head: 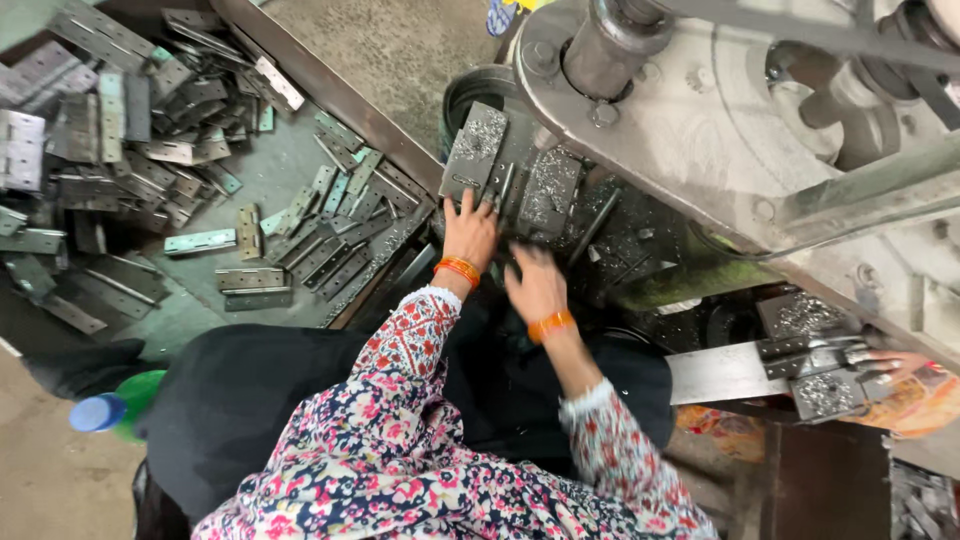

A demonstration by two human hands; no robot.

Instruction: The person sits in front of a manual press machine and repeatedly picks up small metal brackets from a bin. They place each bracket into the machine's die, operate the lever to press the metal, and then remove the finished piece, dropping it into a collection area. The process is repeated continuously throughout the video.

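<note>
My left hand [470,228] lies with its fingers spread against the lower edge of a grey metal plate [478,150] dusted with swarf on the machine bed. My right hand [537,285] hovers just to the right and nearer to me, blurred, over the dark bed below a second swarf-covered plate [548,190]. Whether it holds anything is not visible. Both wrists carry orange bangles, and both sleeves are floral. A tray [300,75] on the left holds several loose metal hinges [250,280].
A big grey press machine [720,110] with a shaft fills the upper right. Another person's hand [895,362] rests by a metal fixture [825,375] at the right. A green bottle with a blue cap [108,410] lies at the lower left beside black cloth [250,400].
</note>
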